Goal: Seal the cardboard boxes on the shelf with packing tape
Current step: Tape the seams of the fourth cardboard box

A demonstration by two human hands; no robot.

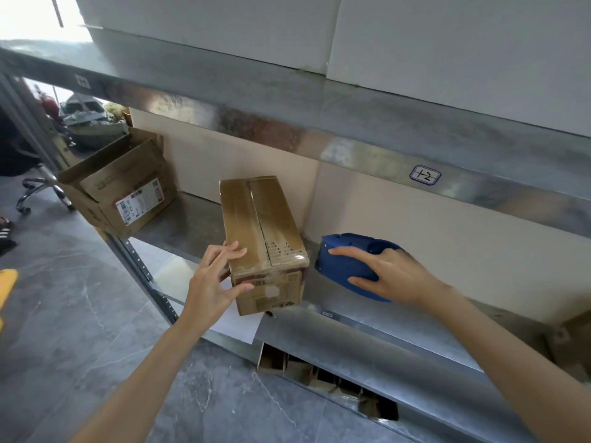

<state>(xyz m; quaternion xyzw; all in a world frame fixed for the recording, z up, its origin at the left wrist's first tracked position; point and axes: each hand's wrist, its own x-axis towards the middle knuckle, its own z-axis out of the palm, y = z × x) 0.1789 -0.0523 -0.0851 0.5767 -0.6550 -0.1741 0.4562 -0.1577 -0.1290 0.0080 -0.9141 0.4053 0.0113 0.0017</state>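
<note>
Right, status: small box (262, 238) is on the middle shelf (399, 327), lying lengthwise front to back, near end poking slightly past the shelf's front lip. Long, narrow, brown cardboard. Top flaps closed; centre seam runs the full length and is visible through glossy brown tape. The tape is wrinkled and patchy at the near end and folds over the top front edge. The front face carries a barcode label and small print, too blurred to read. A white sheet (236, 324) lies under its near-left corner and hangs off the shelf edge.

Left hand (214, 276): forearm comes up from lower left, and the hand clasps the box's near-left corner. Fingers are spread across the top, thumb pressed on the front face. Light grasp, fingers only gently curved.

Right hand (393, 273): wrapped round a blue tape dispenser (348, 263) just right of the box, apart from it. Index finger is stretched along the top of the housing, thumb underneath, firm hold. Dispenser nose points towards the box. I can't tell whether it rests on the shelf or is lifted.

Also there: an open box (121, 190) at the shelf's far left, flaps up, shipping label on its side. A handwritten sticker (425, 175) is on the beam above. A chair base (35, 193) stands on the grey floor to the left.
</note>
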